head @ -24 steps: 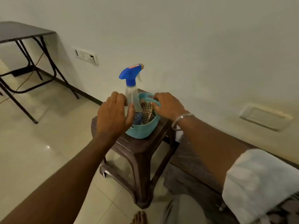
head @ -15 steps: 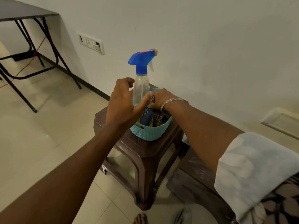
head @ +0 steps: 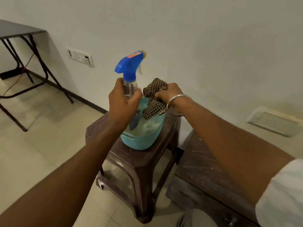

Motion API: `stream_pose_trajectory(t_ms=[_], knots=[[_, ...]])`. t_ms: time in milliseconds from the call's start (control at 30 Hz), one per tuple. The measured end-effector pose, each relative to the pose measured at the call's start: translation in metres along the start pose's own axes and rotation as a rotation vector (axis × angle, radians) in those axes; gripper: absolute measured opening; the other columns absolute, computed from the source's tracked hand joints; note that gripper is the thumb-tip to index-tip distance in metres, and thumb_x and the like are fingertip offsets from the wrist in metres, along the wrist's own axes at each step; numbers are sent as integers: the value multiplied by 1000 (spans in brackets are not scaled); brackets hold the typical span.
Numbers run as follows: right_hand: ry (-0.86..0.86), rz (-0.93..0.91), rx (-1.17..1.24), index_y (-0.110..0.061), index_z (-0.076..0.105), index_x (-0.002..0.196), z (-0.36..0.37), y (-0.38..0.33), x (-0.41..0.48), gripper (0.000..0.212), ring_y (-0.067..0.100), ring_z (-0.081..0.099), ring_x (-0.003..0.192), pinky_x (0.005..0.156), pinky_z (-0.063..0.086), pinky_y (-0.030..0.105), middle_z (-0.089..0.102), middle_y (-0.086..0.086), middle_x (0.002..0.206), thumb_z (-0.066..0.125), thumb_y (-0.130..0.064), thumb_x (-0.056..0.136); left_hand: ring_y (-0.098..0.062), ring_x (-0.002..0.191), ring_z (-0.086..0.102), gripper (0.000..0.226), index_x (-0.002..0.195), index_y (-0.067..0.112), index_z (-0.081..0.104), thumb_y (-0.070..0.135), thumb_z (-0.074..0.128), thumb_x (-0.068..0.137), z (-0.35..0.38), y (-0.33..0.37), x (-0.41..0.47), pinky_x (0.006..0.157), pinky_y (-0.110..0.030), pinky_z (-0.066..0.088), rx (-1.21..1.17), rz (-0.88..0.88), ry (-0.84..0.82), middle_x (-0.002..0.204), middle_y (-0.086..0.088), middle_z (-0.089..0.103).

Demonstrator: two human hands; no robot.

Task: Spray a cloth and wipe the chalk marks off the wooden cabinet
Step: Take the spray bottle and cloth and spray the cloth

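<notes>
The checked cloth (head: 154, 102) hangs bunched just above the teal basket (head: 141, 141), with the fingers of the right hand (head: 168, 94) curled tight into its folds. Beside it, the left hand (head: 123, 102) has its fingers wrapped round the clear neck of the upright spray bottle (head: 129, 66), below the blue trigger head. The basket sits on a brown plastic stool (head: 131, 161), and the wooden cabinet (head: 201, 174), streaked with pale chalk, stands just right of it.

Both arms stretched forward, hands close together. Left hand (head: 122, 102) curled round the neck of the spray bottle (head: 129, 66). Right hand (head: 167, 94) knuckles up, fingers pinching the cloth (head: 154, 105).
</notes>
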State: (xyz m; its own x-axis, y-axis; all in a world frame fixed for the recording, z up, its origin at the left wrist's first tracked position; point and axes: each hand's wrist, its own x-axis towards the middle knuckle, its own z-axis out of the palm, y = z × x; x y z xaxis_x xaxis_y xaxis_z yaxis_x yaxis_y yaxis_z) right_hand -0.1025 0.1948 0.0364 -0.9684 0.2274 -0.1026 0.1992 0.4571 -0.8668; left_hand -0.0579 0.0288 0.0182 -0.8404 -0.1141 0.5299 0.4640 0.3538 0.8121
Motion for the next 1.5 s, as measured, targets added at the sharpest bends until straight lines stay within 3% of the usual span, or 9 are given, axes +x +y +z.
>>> stream_pose_trajectory(t_ms=[200,367,533,700,800,1000,1100,1267,1500], knots=[[15,158,1099,-2,59,97,-100,20,-58,15,39,66,92,88,52,55,68,22,102,50,5,87,-20,75,59,21,102,12,57,6,65,84,19,86,7,72,-28,50,-23,212,-113,84,-7,64],[145,156,1284,1,61,99,-173,78,-121,27,38,64,94,90,49,53,72,21,92,38,5,88,-9,63,50,25,94,16,56,1,67,79,68,152,-12,61,-13,42,-38,174,-434,75,-2,58],[361,163,1381,1,61,107,-230,164,-178,43,43,59,111,95,48,56,64,22,117,33,10,76,-21,67,53,40,101,-8,59,7,67,65,127,168,-56,71,-40,50,-113,7,-971,74,-10,53],[533,176,1441,1,60,106,-260,236,-234,49,44,57,112,97,46,56,61,22,122,42,3,61,-16,75,60,33,103,12,67,5,76,72,179,177,-115,75,-41,54,15,147,-1315,93,-14,62],[577,151,1517,0,59,118,-263,261,-252,58,44,52,121,103,41,58,58,22,130,43,-2,63,-8,63,57,30,75,37,65,14,82,84,201,176,-145,68,-32,51,9,226,-1357,68,7,61],[590,113,1589,-2,53,132,-259,305,-276,66,46,50,122,102,40,60,55,21,134,39,-3,68,0,67,60,29,95,36,61,23,81,78,222,175,-200,68,-22,50,-69,191,-1354,72,20,65],[547,140,1578,-3,56,127,-250,321,-285,62,45,52,119,99,43,59,56,20,134,40,-5,67,-1,72,61,37,105,34,62,15,82,80,222,170,-214,72,-20,52,-64,182,-1387,79,18,65],[539,170,1536,-4,59,121,-251,327,-291,58,44,51,120,102,41,60,56,20,132,41,-6,65,-2,65,54,36,88,24,60,45,79,66,229,159,-228,69,-26,45,70,206,-1254,75,7,60],[560,207,1508,-4,60,121,-253,343,-293,58,43,55,114,97,45,59,60,19,125,43,-7,65,-34,94,62,68,117,26,64,63,83,62,232,148,-227,87,-50,56,57,157,-1368,101,-14,63]])
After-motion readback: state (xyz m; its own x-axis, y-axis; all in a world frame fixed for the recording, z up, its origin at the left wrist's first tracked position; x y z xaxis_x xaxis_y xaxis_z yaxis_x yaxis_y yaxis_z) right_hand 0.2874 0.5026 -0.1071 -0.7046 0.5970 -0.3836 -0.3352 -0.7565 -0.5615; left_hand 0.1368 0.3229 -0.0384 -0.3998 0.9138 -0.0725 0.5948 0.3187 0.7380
